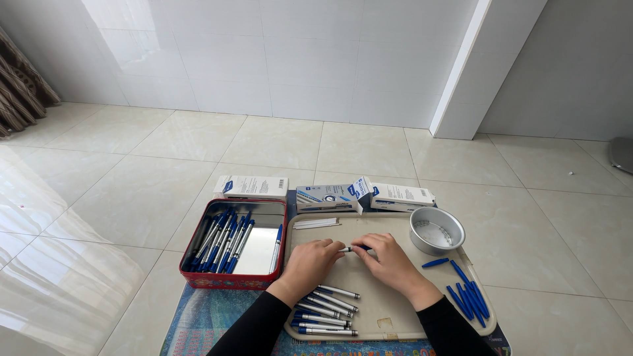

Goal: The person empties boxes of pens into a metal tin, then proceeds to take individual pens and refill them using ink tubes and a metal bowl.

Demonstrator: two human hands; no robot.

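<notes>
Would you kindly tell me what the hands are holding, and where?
Both hands, left and right, hold one blue pen, each at one end.

Only one view, from a head-worn camera. Looks down and forward from above the near edge of the beige tray (389, 310), close enough to fill the lower middle with it. Faces the far white tiled wall (290, 59). Takes in pale floor tiles (132, 191) left and right, a curtain (20, 92) at far left, a wall corner (461, 72) at far right.
</notes>
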